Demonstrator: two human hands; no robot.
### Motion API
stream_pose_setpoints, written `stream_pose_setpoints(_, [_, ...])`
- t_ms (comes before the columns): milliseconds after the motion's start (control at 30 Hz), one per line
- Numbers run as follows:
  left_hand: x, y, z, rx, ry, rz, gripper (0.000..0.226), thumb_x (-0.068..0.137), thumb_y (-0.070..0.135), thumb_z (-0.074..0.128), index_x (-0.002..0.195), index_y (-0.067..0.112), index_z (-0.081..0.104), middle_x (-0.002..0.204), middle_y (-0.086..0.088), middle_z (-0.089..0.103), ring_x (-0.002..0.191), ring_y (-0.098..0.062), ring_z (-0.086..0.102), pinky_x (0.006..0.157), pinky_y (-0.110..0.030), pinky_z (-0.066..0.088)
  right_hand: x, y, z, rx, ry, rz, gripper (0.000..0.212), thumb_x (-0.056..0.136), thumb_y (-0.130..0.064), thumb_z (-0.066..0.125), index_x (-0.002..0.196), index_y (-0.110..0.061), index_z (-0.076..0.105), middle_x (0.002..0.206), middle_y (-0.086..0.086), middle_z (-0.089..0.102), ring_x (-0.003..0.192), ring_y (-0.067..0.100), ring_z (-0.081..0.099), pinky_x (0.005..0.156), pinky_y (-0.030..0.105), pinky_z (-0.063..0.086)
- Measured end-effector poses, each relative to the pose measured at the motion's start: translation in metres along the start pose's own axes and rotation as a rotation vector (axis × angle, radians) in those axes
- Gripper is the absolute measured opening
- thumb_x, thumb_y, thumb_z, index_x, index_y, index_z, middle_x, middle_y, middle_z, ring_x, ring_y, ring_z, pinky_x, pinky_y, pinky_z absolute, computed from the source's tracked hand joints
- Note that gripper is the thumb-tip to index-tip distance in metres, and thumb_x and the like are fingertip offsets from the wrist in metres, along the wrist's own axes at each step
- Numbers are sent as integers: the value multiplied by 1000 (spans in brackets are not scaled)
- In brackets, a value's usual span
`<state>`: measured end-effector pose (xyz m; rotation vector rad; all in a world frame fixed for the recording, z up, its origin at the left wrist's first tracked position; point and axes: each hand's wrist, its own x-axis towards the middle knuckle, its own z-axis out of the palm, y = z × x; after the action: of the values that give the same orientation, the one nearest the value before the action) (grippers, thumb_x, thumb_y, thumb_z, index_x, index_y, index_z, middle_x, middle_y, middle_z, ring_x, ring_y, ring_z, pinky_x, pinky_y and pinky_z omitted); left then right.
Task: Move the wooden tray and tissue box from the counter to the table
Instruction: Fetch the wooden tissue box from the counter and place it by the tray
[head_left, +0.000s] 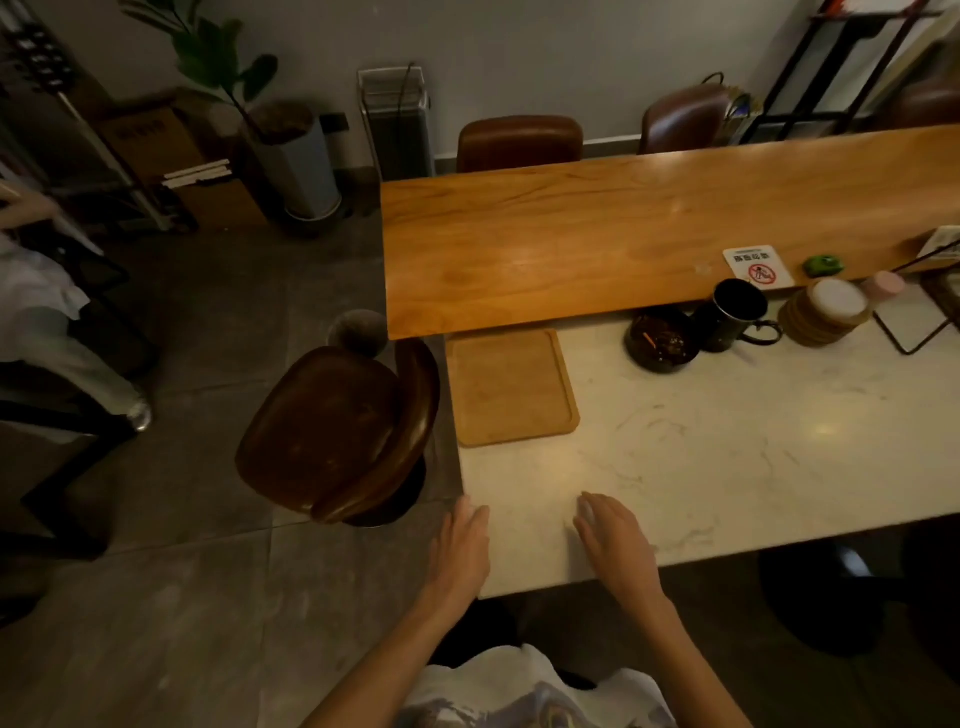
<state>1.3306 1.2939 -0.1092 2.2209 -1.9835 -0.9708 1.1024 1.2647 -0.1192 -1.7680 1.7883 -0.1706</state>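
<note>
A flat wooden tray (511, 387) lies empty on the white marble counter (727, 441), at its left end, touching the edge of the long wooden table (597, 234) behind it. My left hand (460, 545) hovers at the counter's near left corner, fingers apart and holding nothing. Over the counter's near edge, my right hand (615, 545) is also empty, with its fingers spread. Both hands are well short of the tray. No tissue box shows clearly in view.
A brown wooden chair (337, 431) stands just left of the counter. On the counter's far side sit a dark bowl (662, 338), a black mug (735, 314), stacked coasters (828, 312) and a no-smoking sign (758, 267). Two brown chairs stand behind the table.
</note>
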Motion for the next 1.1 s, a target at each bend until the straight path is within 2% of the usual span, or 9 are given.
stream_pose_setpoints(167, [-23, -10, -36, -144, -40, -58, 26, 100, 22, 47, 121, 20, 61, 118, -2, 63, 108, -21, 63, 92, -43, 53, -24, -20, -17, 384, -47, 85, 24, 101, -33, 50, 92, -23, 70, 90, -2, 73, 82, 10, 66, 73, 28, 50])
stream_pose_setpoints(267, [-43, -32, -60, -264, -183, -135, 32, 99, 26, 52, 131, 20, 59, 127, -1, 63, 117, -19, 60, 100, -41, 51, -45, -40, -15, 450, -152, 112, 31, 101, -37, 48, 83, -21, 69, 77, -2, 69, 73, 10, 65, 66, 21, 46])
stream_pose_setpoints(333, [-51, -54, -78, -303, -226, -150, 24, 99, 27, 53, 119, 21, 64, 116, -1, 68, 107, -15, 64, 97, -42, 53, -52, -60, -11, 457, -181, 89, 33, 100, -39, 49, 81, -20, 69, 72, -3, 67, 67, 8, 63, 64, 21, 46])
stream_pose_setpoints(433, [-52, -95, -113, -333, -179, -150, 18, 100, 27, 52, 101, 20, 68, 96, -4, 70, 90, -16, 68, 91, -45, 56, -43, -111, 0, 432, -233, 13, 33, 101, -39, 47, 82, -21, 68, 71, -2, 66, 64, 5, 63, 65, 25, 52])
stream_pose_setpoints(567, [-29, -165, -198, -293, -72, -81, 24, 101, 27, 48, 90, 36, 67, 93, 11, 69, 90, -8, 66, 89, -43, 55, 7, -212, 13, 335, -301, -172, 22, 99, -39, 50, 94, -28, 68, 79, -9, 68, 72, 1, 65, 66, 23, 51])
stream_pose_setpoints(667, [-5, -225, -286, -187, 29, 27, 20, 102, 31, 47, 106, 34, 66, 107, 13, 64, 101, -8, 61, 91, -36, 51, 61, -311, 21, 230, -343, -270, 25, 100, -43, 49, 104, -29, 69, 89, -11, 70, 81, -1, 66, 68, 20, 48])
stream_pose_setpoints(800, [28, -301, -390, -59, 149, 108, 19, 101, 33, 48, 113, 32, 63, 113, 11, 62, 106, -10, 58, 91, -32, 48, 123, -437, 45, 174, -217, -323, 34, 100, -46, 44, 102, -24, 69, 92, -6, 70, 88, 10, 66, 78, 34, 52])
stream_pose_setpoints(967, [79, -395, -472, 87, 126, 63, 28, 101, 34, 46, 125, 29, 60, 124, 6, 63, 111, -13, 58, 83, -28, 39, 178, -563, 88, 140, -185, -317, 23, 101, -41, 45, 104, -29, 65, 90, -16, 62, 81, -4, 57, 66, 15, 41])
stream_pose_setpoints(1100, [158, -445, -519, 94, 81, 52, 30, 102, 32, 48, 128, 27, 60, 127, 4, 63, 115, -16, 59, 89, -29, 43, 253, -630, 110, 177, -176, -293, 29, 101, -41, 45, 111, -24, 67, 101, -6, 69, 94, 12, 65, 83, 32, 53])
